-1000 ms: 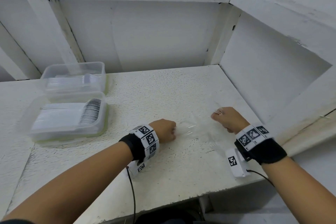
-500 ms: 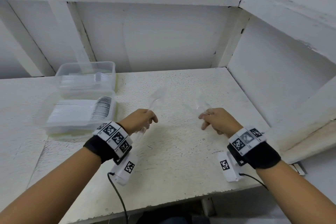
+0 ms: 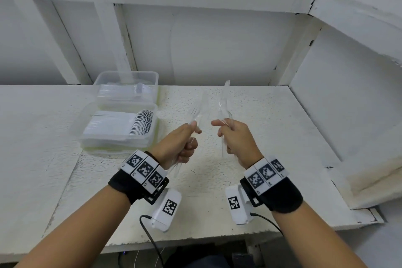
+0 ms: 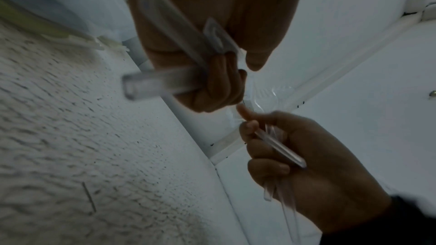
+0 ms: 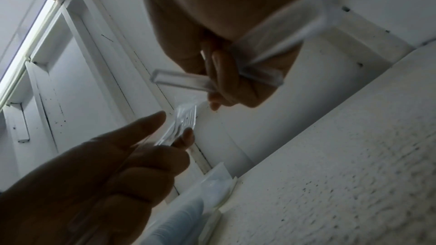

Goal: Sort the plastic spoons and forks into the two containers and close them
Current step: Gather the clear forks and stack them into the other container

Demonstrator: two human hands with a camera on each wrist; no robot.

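My left hand point(image 3: 191, 132) grips a few clear plastic forks point(image 3: 196, 111) above the white table point(image 3: 261, 137); their tines point(image 5: 186, 118) show in the right wrist view, their handles point(image 4: 165, 83) in the left wrist view. My right hand point(image 3: 221, 130) grips a few pieces of clear plastic cutlery point(image 3: 224, 102); whether these are spoons or forks I cannot tell. The two hands are close together, apart from each other. At the left stand two open clear containers: the near one point(image 3: 87, 137) and the far one point(image 3: 152, 76), both holding stacked clear cutlery.
White walls and beams enclose the table at the back and right. A raised ledge point(image 3: 369, 180) runs along the right side. The table's front edge point(image 3: 195, 239) lies below my wrists. No lids are in view.
Both hands have lifted off the table with clear cutlery in their grip and have come closer together, raised in front of me.
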